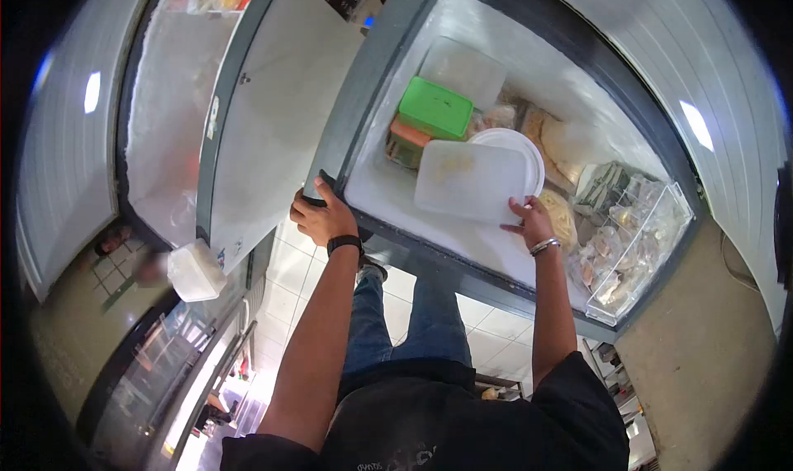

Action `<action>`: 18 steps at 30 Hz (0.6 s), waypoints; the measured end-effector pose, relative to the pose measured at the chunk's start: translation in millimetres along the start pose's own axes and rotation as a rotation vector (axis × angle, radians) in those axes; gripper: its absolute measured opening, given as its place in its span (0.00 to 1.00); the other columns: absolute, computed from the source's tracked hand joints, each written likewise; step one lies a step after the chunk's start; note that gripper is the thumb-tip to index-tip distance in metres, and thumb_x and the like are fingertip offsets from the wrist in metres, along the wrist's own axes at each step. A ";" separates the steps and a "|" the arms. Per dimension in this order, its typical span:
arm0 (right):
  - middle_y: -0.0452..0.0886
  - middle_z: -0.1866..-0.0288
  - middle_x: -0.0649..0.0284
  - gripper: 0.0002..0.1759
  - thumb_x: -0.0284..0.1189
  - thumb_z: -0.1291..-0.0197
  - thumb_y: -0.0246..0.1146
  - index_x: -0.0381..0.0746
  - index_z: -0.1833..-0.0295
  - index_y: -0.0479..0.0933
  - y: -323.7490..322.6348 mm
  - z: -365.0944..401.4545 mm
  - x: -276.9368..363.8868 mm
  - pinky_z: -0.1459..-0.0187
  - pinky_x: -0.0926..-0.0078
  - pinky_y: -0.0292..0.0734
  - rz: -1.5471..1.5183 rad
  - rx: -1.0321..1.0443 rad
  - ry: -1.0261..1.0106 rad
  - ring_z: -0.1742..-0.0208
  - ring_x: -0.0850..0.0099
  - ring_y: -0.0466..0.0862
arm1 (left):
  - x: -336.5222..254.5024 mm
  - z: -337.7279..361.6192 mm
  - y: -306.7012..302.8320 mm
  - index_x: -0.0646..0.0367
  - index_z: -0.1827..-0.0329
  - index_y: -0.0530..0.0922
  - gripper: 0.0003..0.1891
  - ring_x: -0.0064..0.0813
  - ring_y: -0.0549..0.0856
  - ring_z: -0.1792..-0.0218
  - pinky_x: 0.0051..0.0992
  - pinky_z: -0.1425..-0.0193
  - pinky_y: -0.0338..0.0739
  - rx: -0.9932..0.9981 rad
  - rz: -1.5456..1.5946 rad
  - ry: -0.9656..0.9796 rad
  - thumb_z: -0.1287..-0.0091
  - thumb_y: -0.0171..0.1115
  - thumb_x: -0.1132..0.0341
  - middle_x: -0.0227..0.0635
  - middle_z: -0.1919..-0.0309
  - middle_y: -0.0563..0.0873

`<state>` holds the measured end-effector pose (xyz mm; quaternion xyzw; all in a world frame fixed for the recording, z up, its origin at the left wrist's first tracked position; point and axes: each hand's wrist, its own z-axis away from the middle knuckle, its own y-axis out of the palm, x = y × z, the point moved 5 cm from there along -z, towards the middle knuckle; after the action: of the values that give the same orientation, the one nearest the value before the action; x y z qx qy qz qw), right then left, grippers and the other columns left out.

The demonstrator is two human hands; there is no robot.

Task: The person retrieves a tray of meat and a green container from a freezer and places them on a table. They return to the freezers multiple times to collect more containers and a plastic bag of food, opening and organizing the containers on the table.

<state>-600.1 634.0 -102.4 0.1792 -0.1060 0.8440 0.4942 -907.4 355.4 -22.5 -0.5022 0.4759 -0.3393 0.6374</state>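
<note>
Freezer (570, 84) walls enclose the white tub (462, 182), which lies over part of a round lid (535, 167), near the front rim (446, 246). Whether the tub rests on that lid or is lifted just above it, I cannot tell. Just behind it, a green box (436, 107) sits on an orange one (410, 134), probably stacked to save floor space. Bags (607, 252) fill a wire basket (684, 203) at the right end, likely so that loose packets stay apart from the tubs.

The left hand (324, 217) is partly closed, fingers hooked at the rim's left corner, perhaps to steady the person leaning over. It carries no tub or bag. The right hand (533, 221) is half open and appears to grasp the white tub by its near right corner: fingers on the corner, thumb apart along the near edge. What lies under the tub there is hidden. A bag of yellow food (559, 223) is just beside that hand.
</note>
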 end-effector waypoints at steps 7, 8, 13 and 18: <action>0.69 0.65 0.62 0.21 0.32 0.45 0.71 0.38 0.60 0.64 26.1 3.2 -24.5 0.57 0.53 0.85 -0.079 -0.032 0.016 0.60 0.66 0.78 | -6.4 2.8 -3.5 0.62 0.43 0.71 0.35 0.56 0.76 0.48 0.48 0.45 0.71 0.007 0.003 0.008 0.33 0.46 0.35 0.53 0.47 0.73; 0.67 0.68 0.64 0.21 0.32 0.46 0.71 0.38 0.60 0.64 30.4 1.4 -25.8 0.59 0.55 0.86 -0.117 -0.028 0.020 0.65 0.69 0.77 | -5.8 2.8 -3.1 0.63 0.42 0.71 0.37 0.56 0.76 0.47 0.48 0.45 0.71 -0.001 0.000 0.020 0.34 0.45 0.34 0.54 0.47 0.72; 0.63 0.75 0.69 0.19 0.33 0.44 0.70 0.42 0.63 0.64 36.0 -12.2 -26.4 0.64 0.58 0.87 -0.189 -0.090 -0.012 0.75 0.76 0.70 | -8.8 5.5 -5.3 0.62 0.42 0.71 0.39 0.56 0.76 0.46 0.48 0.45 0.71 -0.008 -0.001 0.014 0.34 0.43 0.32 0.55 0.45 0.72; 0.72 0.70 0.61 0.27 0.41 0.49 0.73 0.37 0.54 0.69 44.9 -62.1 -13.3 0.64 0.61 0.85 -0.212 -0.154 -0.056 0.68 0.67 0.77 | 0.9 0.5 0.7 0.58 0.42 0.72 0.38 0.54 0.74 0.46 0.48 0.47 0.72 0.007 -0.003 -0.018 0.36 0.45 0.31 0.48 0.45 0.72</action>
<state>-645.7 623.6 -164.6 0.1746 -0.1647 0.7710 0.5899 -906.7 354.9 -23.4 -0.5036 0.4681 -0.3372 0.6431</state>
